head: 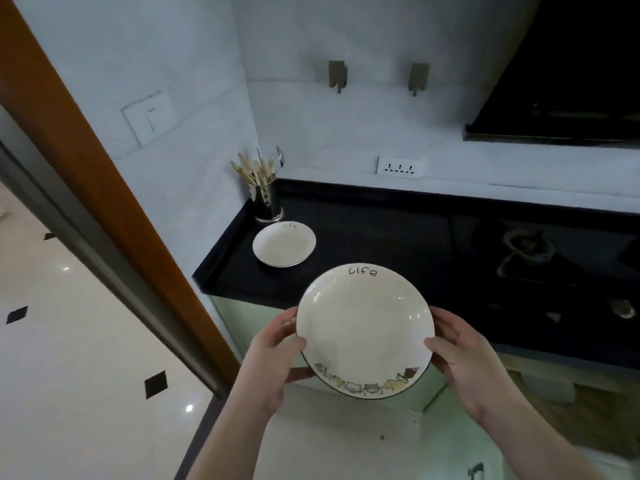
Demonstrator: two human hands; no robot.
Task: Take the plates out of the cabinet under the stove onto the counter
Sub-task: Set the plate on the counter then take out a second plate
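- Head view: left hand [273,355] and right hand [474,362] are gripping a plate [363,327], fingers curling round opposite rims.
- Second plate [284,244] is sitting on the counter [374,237].

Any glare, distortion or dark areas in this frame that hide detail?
Head view: wide-angle bending curves the door frame; small glare spots on the held plate and floor; the black counter and stove are underexposed, so burner detail is murky.

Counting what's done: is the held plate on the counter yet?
No. The held plate is gripped by left hand and right hand, above the counter edge.
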